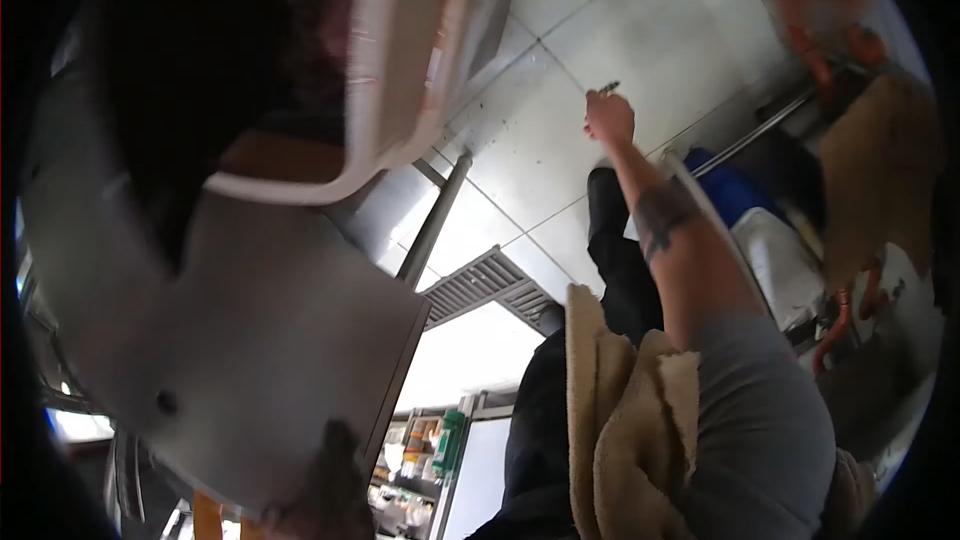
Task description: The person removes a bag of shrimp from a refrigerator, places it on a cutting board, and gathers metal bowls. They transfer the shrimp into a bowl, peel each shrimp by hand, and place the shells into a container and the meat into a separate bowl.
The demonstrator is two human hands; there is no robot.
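My right hand (610, 120) hangs at the end of my stretched right arm, low over the tiled floor. Its fingers are closed round a small dark object (609, 88) whose tip sticks out; its kind is too small to tell. A tan towel (635, 430) drapes beside my grey sleeve (760, 430). Below the arm my dark trouser leg (622, 270) shows. My left hand is not in view. At the upper left a pale plastic tub (405, 60) stands tilted in the view, close to the camera and blurred.
A steel worktop (260, 340) fills the left side. Pale floor tiles (560, 100) lie beyond, with a floor grate (485, 285). Stocked shelves (410, 460) appear at the bottom. On the right are orange pipe-like parts (840, 325), a blue item (735, 190) and a tan cloth (870, 180).
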